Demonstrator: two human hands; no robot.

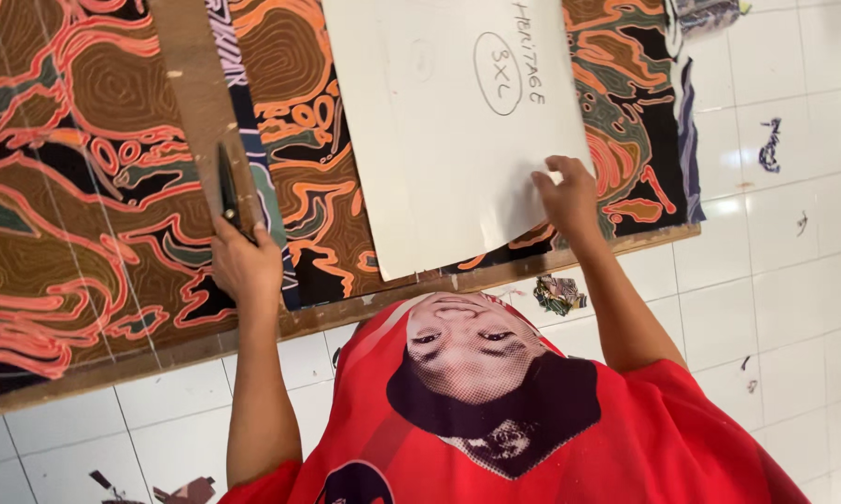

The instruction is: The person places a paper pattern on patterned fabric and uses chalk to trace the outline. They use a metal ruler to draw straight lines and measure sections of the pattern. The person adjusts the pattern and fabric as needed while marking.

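Head view: the left hand (246, 261) grips dark scissors (228, 185), fingers curled around the handles, near the table's (112, 366) near edge. The right hand (566, 198) pinches the near right corner of a white card (439, 131) lying on patterned fabric (75, 187).

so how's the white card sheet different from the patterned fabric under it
The white card sheet is plain and pale apart from some handwriting; the patterned fabric is covered in orange, brown and black swirls. The sheet is smaller and lies on top, held at its edge by the right hand; the fabric spreads across the wooden board. The left hand holds a dark tool. Both lie flat.
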